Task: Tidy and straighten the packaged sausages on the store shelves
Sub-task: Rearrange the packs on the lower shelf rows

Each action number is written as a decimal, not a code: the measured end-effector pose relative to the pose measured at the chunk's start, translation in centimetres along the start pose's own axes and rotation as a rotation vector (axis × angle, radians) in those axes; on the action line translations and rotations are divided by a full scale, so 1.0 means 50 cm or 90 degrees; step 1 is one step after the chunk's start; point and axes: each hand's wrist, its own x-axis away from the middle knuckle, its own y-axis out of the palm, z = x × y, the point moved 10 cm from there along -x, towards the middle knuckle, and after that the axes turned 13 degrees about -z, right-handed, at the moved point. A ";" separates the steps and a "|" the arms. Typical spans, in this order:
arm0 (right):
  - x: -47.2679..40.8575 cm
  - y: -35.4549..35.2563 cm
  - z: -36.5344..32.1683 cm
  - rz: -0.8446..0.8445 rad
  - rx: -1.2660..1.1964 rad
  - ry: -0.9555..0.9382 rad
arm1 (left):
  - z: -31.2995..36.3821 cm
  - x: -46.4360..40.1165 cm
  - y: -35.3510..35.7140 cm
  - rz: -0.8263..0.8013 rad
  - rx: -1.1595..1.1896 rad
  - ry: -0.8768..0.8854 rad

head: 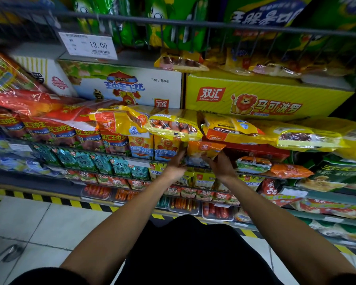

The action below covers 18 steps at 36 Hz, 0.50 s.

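An orange sausage pack (205, 150) stands upright at the front of a middle shelf, held from both sides. The left hand (176, 163) grips its left edge and the right hand (219, 164) grips its lower right corner, each with fingers curled round the pack. Just to its left stand blue and orange lion packs (152, 148) in a row, touching one another, and further left a row of red sausage packs (60, 132). Lying flat across the tops of these rows are yellow bags of sausages (173, 126), one directly above the held pack. To the right, near the right hand, smaller orange packs (290, 170) lie tilted on the shelf. Behind and above the bags sit a yellow carton (265, 97) with a lion print and, beside it on the left, a white carton (121, 83) printed upside down. A price tag (88, 45) reading 12.00 hangs on the shelf rail (193, 22) above. Lower shelves carry teal packets (103, 161) and trays of loose sausages (183, 204). The tiled floor (39, 223) has a yellow and black striped edge along the shelf base.
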 end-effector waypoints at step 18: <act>-0.042 0.033 0.076 0.015 0.059 0.066 | -0.029 -0.013 0.017 -0.031 0.062 -0.060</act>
